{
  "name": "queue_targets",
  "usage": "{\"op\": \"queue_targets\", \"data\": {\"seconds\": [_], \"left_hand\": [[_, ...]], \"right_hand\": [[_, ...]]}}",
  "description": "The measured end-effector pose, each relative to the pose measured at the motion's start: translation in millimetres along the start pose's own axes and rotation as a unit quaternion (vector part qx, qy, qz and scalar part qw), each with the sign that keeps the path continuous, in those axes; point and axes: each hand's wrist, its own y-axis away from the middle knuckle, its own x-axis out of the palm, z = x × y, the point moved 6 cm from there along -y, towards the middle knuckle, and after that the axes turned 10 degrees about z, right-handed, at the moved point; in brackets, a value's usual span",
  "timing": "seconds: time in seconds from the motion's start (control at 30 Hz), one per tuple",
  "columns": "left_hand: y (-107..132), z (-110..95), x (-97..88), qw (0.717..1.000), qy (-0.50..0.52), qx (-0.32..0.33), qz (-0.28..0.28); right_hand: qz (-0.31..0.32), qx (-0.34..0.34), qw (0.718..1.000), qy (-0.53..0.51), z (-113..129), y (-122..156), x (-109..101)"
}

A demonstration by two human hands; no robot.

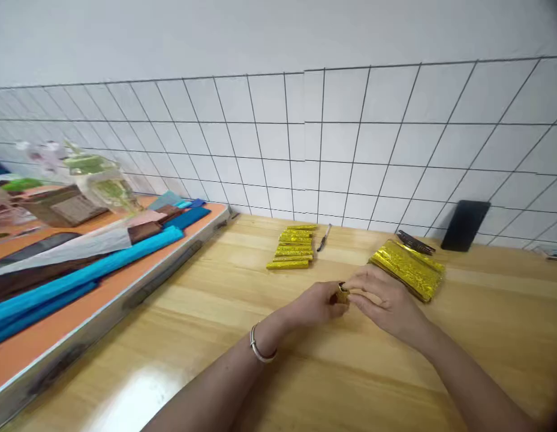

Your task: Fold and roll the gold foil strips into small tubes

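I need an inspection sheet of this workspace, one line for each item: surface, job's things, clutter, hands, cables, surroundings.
Surface: light wooden table.
Job's things: gold foil piece between both hands; row of gold foil rolls behind it; stack of gold foil sheets at right.
Clutter: pen beside the rolls; black phone leaning on the tiled wall; blue paper rolls on the orange board.
Hands: left hand and right hand both pinch the piece.
Cables: nothing seen.
Surroundings: white tiled wall behind.

Two hands [316, 306] [386, 300], one held foil piece [342, 294]
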Motion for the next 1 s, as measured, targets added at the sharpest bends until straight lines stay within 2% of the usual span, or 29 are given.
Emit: {"op": "queue_targets", "data": {"seconds": [0.27,0.5,0.57,0.63,0.7,0.77,0.87,1.0], "left_hand": [[-0.1,2.0,0.4,1.0,0.005,-0.004,-0.025],[5.0,-5.4,-6.2,0.999,0.032,0.02,0.005],[6.8,-7.6,-12.3,0.999,0.017,0.046,-0.023],[9.9,-12.5,-21.4,0.992,-0.009,0.093,-0.087],[14.7,-20.1,-29.6,0.975,-0.035,0.154,-0.153],[18.6,-27.6,-34.1,0.958,-0.055,0.205,-0.192],[20.4,-35.2,-36.3,0.945,-0.071,0.242,-0.209],[18.9,-38.7,-36.6,0.943,-0.083,0.25,-0.202]], "right_hand": [[-0.027,-0.013,1.0,0.005,-4.7,-2.3,-1.6],[-0.033,-0.01,0.999,0.006,-9.5,-2.4,-3.0],[-0.037,-0.007,0.999,0.005,-12.8,-1.8,-3.0],[-0.041,-0.01,0.999,0.0,-15.1,-1.6,-3.0],[-0.039,-0.01,0.999,-0.008,-16.3,-2.0,-2.8],[-0.036,-0.004,0.999,-0.014,-16.6,-2.6,-3.0],[-0.033,0.007,0.999,-0.02,-15.4,-3.0,-3.8],[-0.029,0.008,0.999,-0.024,-12.8,-3.3,-4.4]]}}
